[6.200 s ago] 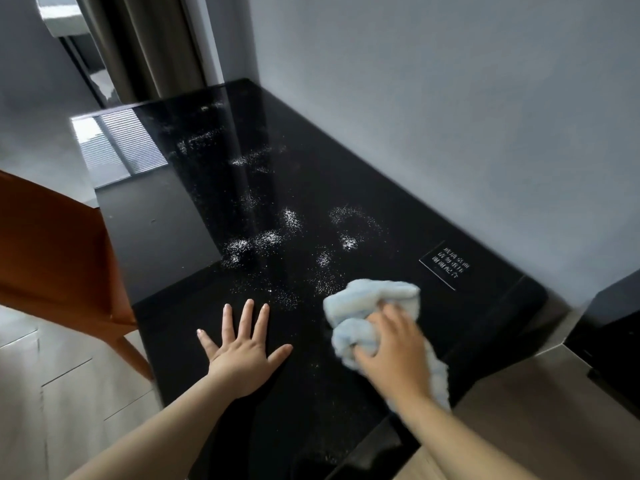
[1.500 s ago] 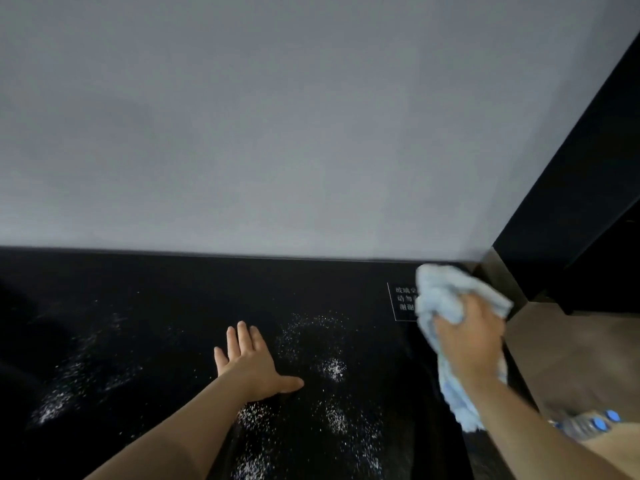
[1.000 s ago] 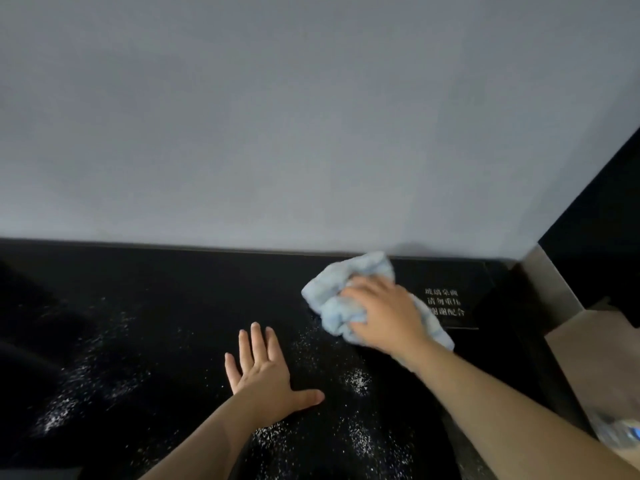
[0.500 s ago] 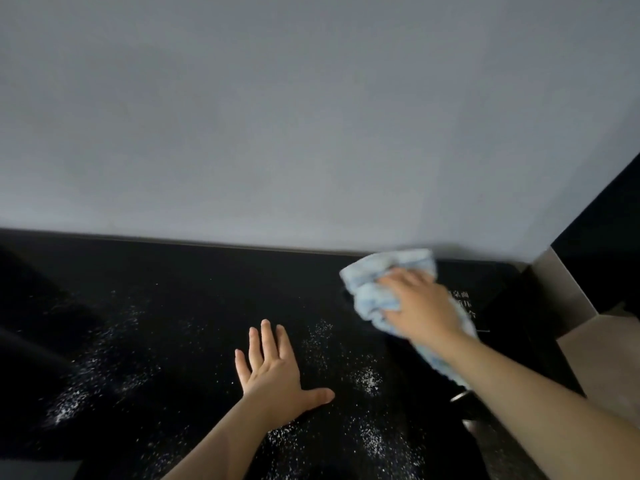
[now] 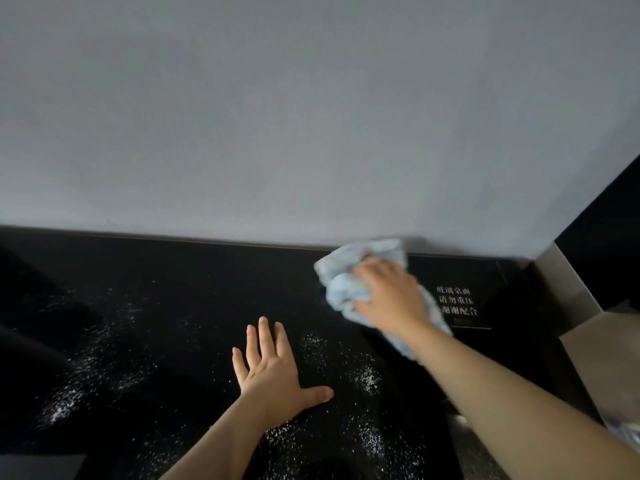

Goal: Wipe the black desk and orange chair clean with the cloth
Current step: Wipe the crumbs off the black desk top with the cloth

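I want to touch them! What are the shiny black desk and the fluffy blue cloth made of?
The glossy black desk top looks like glass or polished stone: smooth, shiny, with white specks lying on its surface. The crumpled light-blue cloth looks like soft fleecy fabric, maybe microfibre: it bunches in fuzzy folds under the right hand.

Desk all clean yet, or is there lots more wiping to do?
Not yet. The strip of black desk by the wall looks free of powder. The right hand grips the blue cloth there now, while the left hand rests flat. White powder is scattered across the near side. The orange chair isn't in view.
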{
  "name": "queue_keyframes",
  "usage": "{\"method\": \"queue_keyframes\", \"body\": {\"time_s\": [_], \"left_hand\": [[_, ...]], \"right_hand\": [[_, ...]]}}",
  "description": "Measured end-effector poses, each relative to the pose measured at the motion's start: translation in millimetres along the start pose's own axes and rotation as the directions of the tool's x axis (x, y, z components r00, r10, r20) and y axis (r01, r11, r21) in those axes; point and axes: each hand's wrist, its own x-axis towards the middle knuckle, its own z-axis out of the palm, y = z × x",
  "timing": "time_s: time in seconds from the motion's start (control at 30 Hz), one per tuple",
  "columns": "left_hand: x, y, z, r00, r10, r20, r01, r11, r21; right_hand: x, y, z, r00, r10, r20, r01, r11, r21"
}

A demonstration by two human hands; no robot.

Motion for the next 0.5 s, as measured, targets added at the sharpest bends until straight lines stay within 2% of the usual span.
{"method": "queue_keyframes", "body": {"time_s": [0.03, 0.1, 0.17, 0.2, 0.27, 0.33, 0.37, 0.43, 0.5], "left_hand": [[0.7, -0.3, 0.2, 1.0, 0.003, 0.001, -0.003, 1.0, 0.003], [2.0, -0.6, 0.6, 1.0, 0.006, 0.003, -0.006, 1.0, 0.01], [2.9, -0.8, 0.9, 1.0, 0.009, 0.006, -0.009, 1.0, 0.011], [2.8, -0.6, 1.3, 1.0, 0.009, 0.004, -0.009, 1.0, 0.005], [1.7, 0.2, 1.1, 1.0, 0.007, -0.013, -0.007, 1.0, -0.003], [0.4, 0.7, 1.0, 0.999, 0.002, -0.042, -0.002, 1.0, -0.01], [-0.4, 1.0, 1.1, 0.998, 0.0, -0.057, -0.001, 1.0, -0.012], [-2.0, 1.3, 0.6, 0.996, 0.005, -0.085, -0.006, 1.0, -0.014], [-3.3, 1.2, 0.5, 0.995, 0.013, -0.096, -0.015, 1.0, -0.02]], "right_hand": [[-0.8, 27.3, -3.7, 0.986, 0.162, -0.028, -0.163, 0.986, -0.041], [-6.5, 72.5, -13.9, 0.871, 0.49, -0.013, -0.49, 0.87, -0.05], [-11.9, 82.3, -15.1, 0.778, 0.629, 0.009, -0.627, 0.777, -0.055], [-13.3, 74.4, -12.6, 0.773, 0.634, -0.005, -0.633, 0.771, -0.068], [-16.6, 44.4, -7.7, 0.85, 0.527, -0.028, -0.527, 0.845, -0.088], [-24.8, 6.7, 2.8, 0.961, 0.273, -0.052, -0.276, 0.959, -0.065], [-32.9, -11.0, 8.1, 0.989, 0.136, -0.065, -0.139, 0.989, -0.042], [-47.7, -30.1, 11.5, 0.995, -0.07, -0.065, 0.073, 0.997, 0.036], [-52.6, -17.3, 7.0, 0.982, -0.18, -0.055, 0.182, 0.983, 0.017]]}}
